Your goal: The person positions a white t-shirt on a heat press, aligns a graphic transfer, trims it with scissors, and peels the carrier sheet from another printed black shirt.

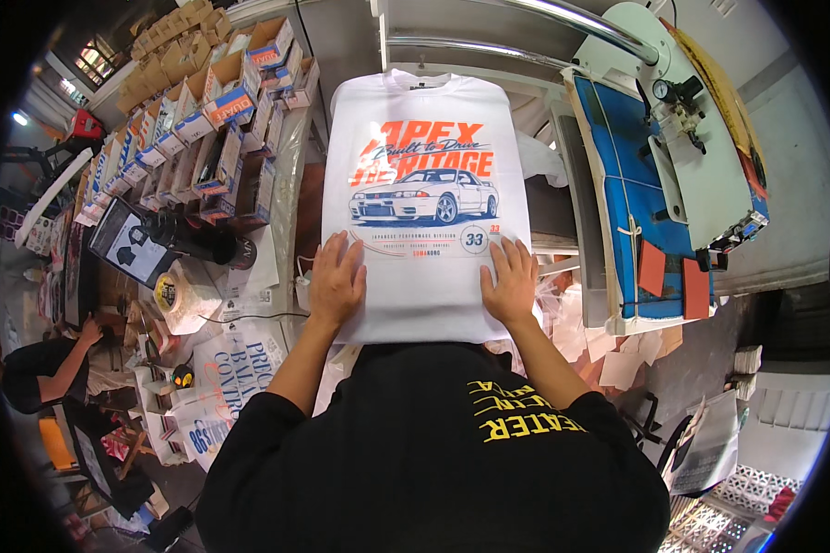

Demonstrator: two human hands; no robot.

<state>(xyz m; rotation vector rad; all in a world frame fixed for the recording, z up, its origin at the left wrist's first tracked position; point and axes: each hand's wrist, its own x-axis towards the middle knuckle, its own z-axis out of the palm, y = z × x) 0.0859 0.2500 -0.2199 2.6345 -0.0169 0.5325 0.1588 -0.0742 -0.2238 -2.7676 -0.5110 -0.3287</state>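
A white T-shirt (406, 304) is spread flat in front of me, its collar at the far end. A car print (424, 198) with orange and blue lettering covers its chest, under what looks like a shiny clear film. My left hand (337, 284) lies flat on the shirt's left side, just below the print's lower left corner. On the opposite side my right hand (509, 284) rests flat with fingers stretched, beside the print's lower right corner. Neither hand holds anything. The surface beneath the shirt is hidden by it.
Right of the shirt stands a heat press (650, 184) with a blue pad and a pressure gauge. Several open cardboard boxes (231, 92) crowd the left shelf. Nearer are a tablet (131, 241), a tape roll (166, 291) and printed sheets (235, 378). Another person's arm (72, 355) shows far left.
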